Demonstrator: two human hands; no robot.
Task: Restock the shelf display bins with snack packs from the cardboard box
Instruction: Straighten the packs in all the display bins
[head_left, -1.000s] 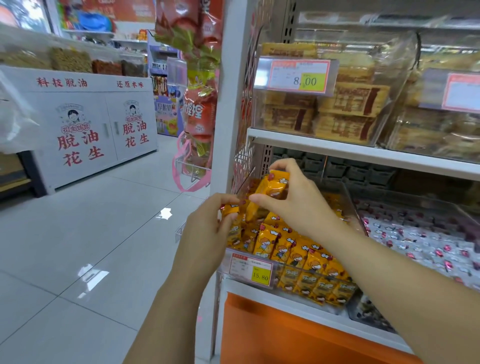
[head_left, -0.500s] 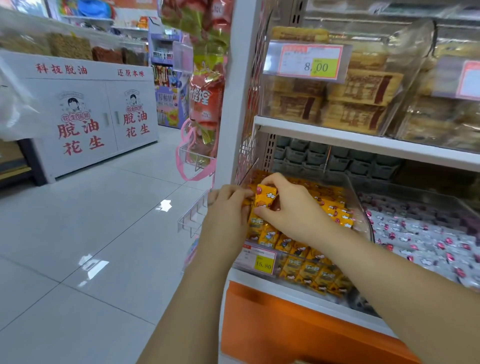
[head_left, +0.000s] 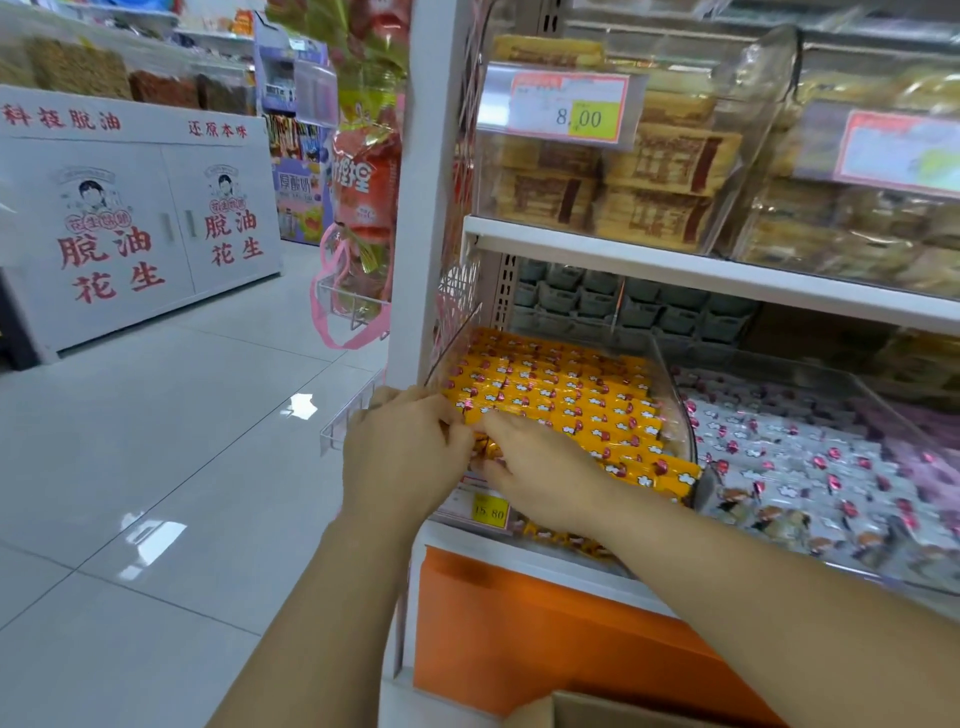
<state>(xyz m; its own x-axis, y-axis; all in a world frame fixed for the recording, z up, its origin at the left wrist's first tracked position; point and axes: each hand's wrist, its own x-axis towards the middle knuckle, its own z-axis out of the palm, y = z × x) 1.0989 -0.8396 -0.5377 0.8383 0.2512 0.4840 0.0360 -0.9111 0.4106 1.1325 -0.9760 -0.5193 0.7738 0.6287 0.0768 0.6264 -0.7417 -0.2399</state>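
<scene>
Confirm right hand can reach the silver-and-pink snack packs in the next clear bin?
Probably yes. The right hand is at the orange snack packs; the silver-and-pink snack packs lie uncovered beside them, with only the clear plastic divider to lift over.

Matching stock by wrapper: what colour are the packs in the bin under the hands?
The snack packs are orange-yellow with red and white marks; head view.
</scene>
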